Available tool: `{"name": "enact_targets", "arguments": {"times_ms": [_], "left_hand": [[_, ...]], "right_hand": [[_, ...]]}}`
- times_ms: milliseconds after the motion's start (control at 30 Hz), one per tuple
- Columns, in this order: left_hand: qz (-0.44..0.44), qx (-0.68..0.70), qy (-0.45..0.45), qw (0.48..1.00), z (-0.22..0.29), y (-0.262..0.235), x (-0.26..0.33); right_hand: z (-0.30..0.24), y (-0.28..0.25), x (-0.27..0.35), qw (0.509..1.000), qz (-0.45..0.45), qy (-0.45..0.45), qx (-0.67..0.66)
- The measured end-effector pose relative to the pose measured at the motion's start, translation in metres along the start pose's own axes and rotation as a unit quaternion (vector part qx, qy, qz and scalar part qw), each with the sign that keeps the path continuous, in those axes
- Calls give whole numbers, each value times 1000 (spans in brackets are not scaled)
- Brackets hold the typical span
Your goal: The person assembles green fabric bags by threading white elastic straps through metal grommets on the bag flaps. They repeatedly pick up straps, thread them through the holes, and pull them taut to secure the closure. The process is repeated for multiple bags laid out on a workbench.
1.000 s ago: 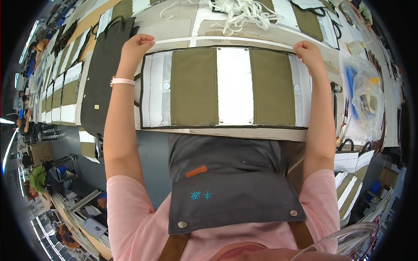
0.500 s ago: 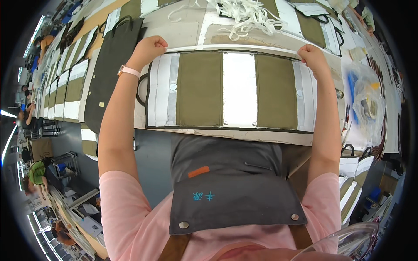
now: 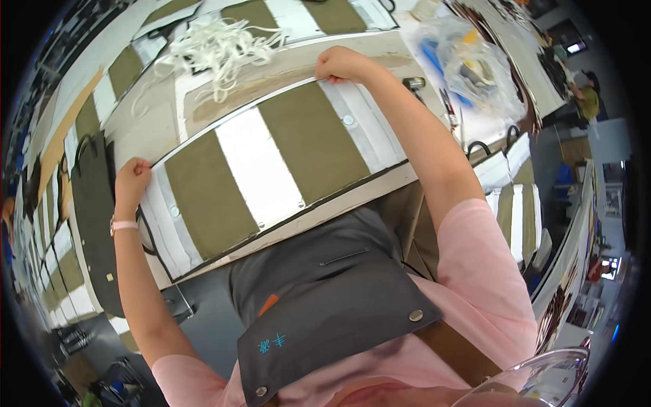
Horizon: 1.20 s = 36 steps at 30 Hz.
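Observation:
A fabric bag panel [image 3: 196, 197], striped in olive and white with dark edging and round metal snaps, lies flat on the table before me. Along its far edge runs a narrow white tape [image 3: 234, 117], stretched straight between my hands. At the far left corner my left hand [image 3: 132, 180] is closed in a pinch on one end of the tape. My right hand [image 3: 344, 64] pinches the tape near the panel's far right corner, partly covering that corner. A dark looped handle [image 3: 144, 234] sticks out from the panel's left end.
Beyond the panel sits a tangled heap of white tape [image 3: 227, 54]. A dark bag [image 3: 95, 210] lies at the left. Toward the far right are a clear plastic bag [image 3: 475, 71] and a small metal cylinder [image 3: 413, 84]. More striped panels [image 3: 519, 217] hang at the right.
The whole view has turned, so the panel now slants up to the right. The tape now lies closer against the panel's far edge; both hands keep their pinch.

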<state>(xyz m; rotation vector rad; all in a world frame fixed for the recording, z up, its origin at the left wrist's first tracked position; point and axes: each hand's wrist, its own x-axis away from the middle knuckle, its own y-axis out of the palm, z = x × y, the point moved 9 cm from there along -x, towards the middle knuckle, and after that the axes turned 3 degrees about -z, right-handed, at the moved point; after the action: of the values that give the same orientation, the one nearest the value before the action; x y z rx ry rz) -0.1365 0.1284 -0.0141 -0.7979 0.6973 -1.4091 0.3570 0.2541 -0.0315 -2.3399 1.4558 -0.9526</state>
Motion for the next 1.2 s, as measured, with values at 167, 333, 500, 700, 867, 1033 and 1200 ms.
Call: {"name": "enact_targets", "arguments": {"times_ms": [167,333,500,700,867,1033,1200], "left_hand": [[-10,2,-13,1000,4,2,0],[-4,-2,-3,1000,0,1,1],[-8,-5,-10,1000,6,0,4],[9,-12,2,1000,1,1,6],[29,-64,17,997,24,-3,13],[-9,133,97,986,128,-2,49],[-18,13,212,977,227,-7,73]], "right_hand": [[-7,-13,1,999,-30,16,8],[-6,-20,4,999,6,39,37],[-8,-36,14,997,70,19,-22],[-37,-21,27,983,151,-89,-48],[-89,91,57,954,92,-252,131],[-143,153,82,941,-3,-319,116],[-114,180,55,923,-52,-261,277]]}}
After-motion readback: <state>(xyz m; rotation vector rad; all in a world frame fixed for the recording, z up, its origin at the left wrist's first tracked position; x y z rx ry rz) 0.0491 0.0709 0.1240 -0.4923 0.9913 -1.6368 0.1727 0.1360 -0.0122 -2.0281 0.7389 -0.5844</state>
